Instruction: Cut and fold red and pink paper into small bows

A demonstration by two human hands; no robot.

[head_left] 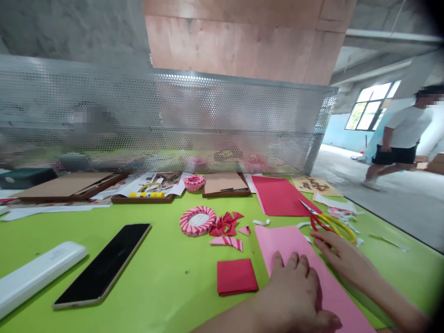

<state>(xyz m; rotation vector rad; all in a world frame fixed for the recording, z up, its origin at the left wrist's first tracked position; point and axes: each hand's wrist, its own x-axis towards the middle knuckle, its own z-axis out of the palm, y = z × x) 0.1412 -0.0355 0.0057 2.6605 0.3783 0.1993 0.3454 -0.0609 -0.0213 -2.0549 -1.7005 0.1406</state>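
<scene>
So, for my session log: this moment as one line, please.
left hand: flat on pink paper | right hand: at paper's edge, near yellow-handled scissors

The left hand (291, 296) has the red paper stack (237, 276) just beside it; scissors (317, 221) lie just past the right hand (342, 259), with open green bench (166, 273) toward the phone (102, 263)

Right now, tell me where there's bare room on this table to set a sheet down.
The widest bare green patch lies between the black smartphone and the red paper square, below the pink striped paper ring. It is crowded along the far edge, around the wooden trays, and by the yellow-handled scissors and paper scraps.
</scene>
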